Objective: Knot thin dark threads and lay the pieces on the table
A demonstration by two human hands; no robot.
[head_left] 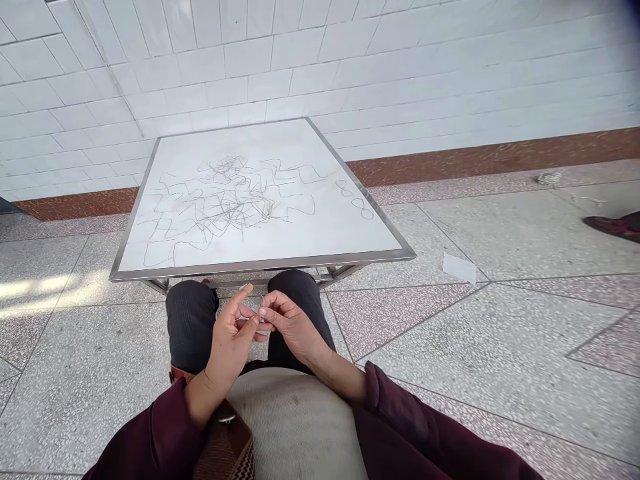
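My left hand [231, 340] and my right hand [287, 325] meet over my lap, in front of the low white table [310, 230]. Their fingertips pinch a small thin piece of wire between them; it is barely visible at the fingertips. A tangle of thin bent wire [223, 200] lies spread over the middle and left of the tabletop. Two small wire loops [355, 199] lie near the table's right edge.
The table has a metal rim and stands against a white tiled wall. My knees in dark trousers sit under its near edge. A scrap of white paper [459, 268] lies on the terrazzo floor at right. A dark shoe [615, 227] shows at the far right.
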